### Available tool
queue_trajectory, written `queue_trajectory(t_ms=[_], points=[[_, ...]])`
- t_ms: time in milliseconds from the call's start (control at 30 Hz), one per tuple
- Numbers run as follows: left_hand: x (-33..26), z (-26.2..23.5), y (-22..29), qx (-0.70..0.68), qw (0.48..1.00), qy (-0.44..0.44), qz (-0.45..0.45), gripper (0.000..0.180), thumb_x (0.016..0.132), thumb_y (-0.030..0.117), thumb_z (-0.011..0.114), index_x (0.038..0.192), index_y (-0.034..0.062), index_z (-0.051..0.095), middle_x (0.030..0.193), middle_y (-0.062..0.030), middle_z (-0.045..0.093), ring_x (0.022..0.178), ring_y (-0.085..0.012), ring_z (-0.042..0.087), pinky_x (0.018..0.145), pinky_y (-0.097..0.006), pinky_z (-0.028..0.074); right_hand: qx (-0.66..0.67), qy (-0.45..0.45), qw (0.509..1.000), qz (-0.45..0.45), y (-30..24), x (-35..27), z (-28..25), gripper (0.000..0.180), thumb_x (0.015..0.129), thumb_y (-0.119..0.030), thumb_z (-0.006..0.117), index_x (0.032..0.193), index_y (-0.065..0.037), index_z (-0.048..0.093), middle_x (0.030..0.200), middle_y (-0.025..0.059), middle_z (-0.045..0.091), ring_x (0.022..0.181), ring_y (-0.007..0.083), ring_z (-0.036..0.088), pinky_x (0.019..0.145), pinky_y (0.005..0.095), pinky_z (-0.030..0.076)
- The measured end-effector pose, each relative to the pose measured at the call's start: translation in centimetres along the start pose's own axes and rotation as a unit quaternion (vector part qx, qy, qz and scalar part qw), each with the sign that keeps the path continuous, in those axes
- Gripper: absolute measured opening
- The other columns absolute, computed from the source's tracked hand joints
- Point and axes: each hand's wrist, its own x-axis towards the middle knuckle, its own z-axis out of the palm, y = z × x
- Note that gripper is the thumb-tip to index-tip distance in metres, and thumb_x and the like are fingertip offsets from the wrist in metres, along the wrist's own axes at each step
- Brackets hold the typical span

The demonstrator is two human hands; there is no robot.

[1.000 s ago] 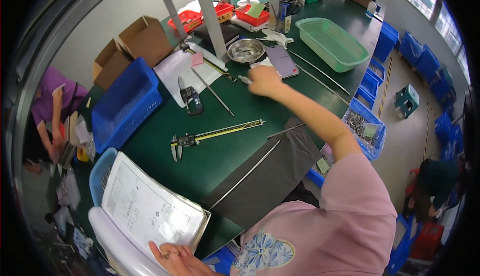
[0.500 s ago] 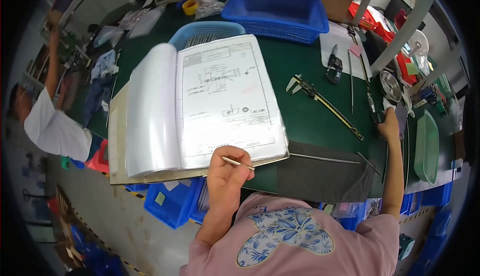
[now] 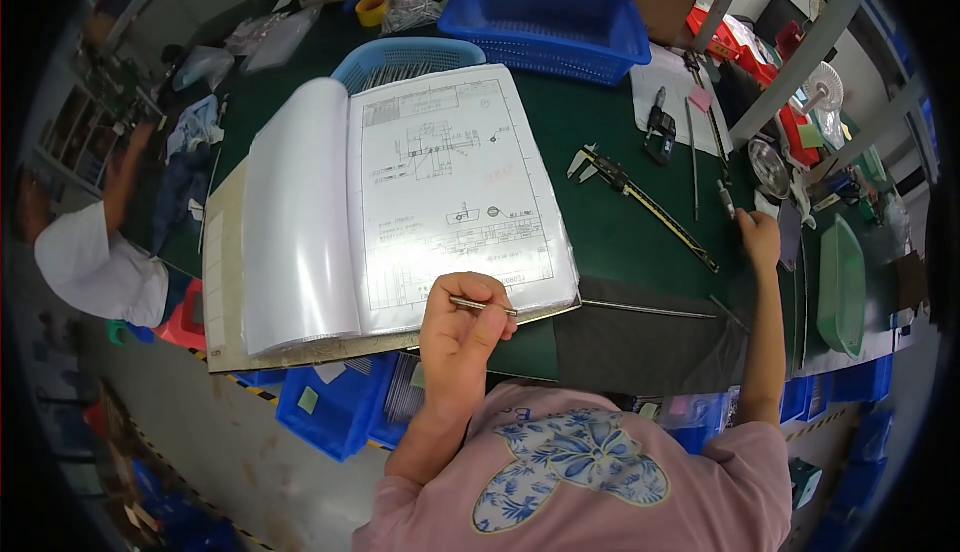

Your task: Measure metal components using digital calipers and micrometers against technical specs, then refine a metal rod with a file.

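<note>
My left hand [image 3: 462, 352] pinches a short thin metal pin [image 3: 482, 306], held slantwise over the lower edge of the open binder. The binder's drawing page [image 3: 450, 192] lies under a clear sleeve, with a stack of turned sleeves [image 3: 300, 242] curling at its left. Stretched out to the right, my right hand [image 3: 762, 239] is closed at the near end of a tool with a silver cylindrical part [image 3: 726, 198]; the rest of the tool is hard to make out. Between the hands lies a caliper [image 3: 645, 204] with its jaws pointing to the far left.
A black-and-silver micrometer [image 3: 660, 132] lies near white paper. Behind the binder stand a light blue basket [image 3: 430, 49] and a dark blue crate [image 3: 545, 22]. A green tray [image 3: 842, 287] is at far right. Thin rods lie on a dark cloth [image 3: 650, 347]. A co-worker [image 3: 105, 262] is at left.
My right hand has drawn slightly nearer and left, and the silver part is now by its fingertips. My left hand, still holding the pin, has risen a little. The co-worker's arm has come down.
</note>
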Motion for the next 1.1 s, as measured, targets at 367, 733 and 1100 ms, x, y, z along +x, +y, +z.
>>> queue_trajectory(t_ms=[367, 733, 1100], points=[[0.8, 2.4, -0.9, 0.001, 0.992, -0.103, -0.071, 0.013, 0.084, 0.004, 0.048, 0.092, 0.0042, 0.038, 0.089, -0.0077, 0.047, 0.072, -0.0101, 0.046, 0.066, -0.022, 0.041, 0.779, -0.461, 0.424, 0.031, -12.6, -8.7, -6.3, 0.048, 0.074, -0.028, 0.039, 0.105, 0.008, 0.046, 0.084, 0.0194, 0.054, 0.050, 0.0213, 0.049, 0.045, 0.0280, 0.043], [0.3, 3.3, -1.3, 0.028, 0.988, -0.131, -0.074, 0.014, 0.083, 0.002, 0.048, 0.092, 0.0036, 0.038, 0.089, -0.0080, 0.045, 0.078, -0.0100, 0.044, 0.071, -0.022, 0.041, 0.751, -0.524, 0.395, 0.076, -18.5, -12.2, -7.3, 0.066, 0.084, -0.053, 0.022, 0.089, 0.006, 0.052, 0.072, 0.0161, 0.057, 0.043, 0.0161, 0.049, 0.037, 0.0225, 0.039], [0.0, 3.4, -1.7, 0.035, 0.985, -0.163, -0.033, 0.020, 0.080, -0.004, 0.050, 0.092, 0.0033, 0.036, 0.092, -0.0104, 0.043, 0.082, -0.0118, 0.041, 0.075, -0.022, 0.036, 0.746, -0.564, 0.331, 0.127, -18.5, -12.0, -6.6, 0.063, 0.084, -0.051, 0.025, 0.089, 0.006, 0.052, 0.071, 0.0158, 0.057, 0.045, 0.0174, 0.050, 0.038, 0.0225, 0.039]])
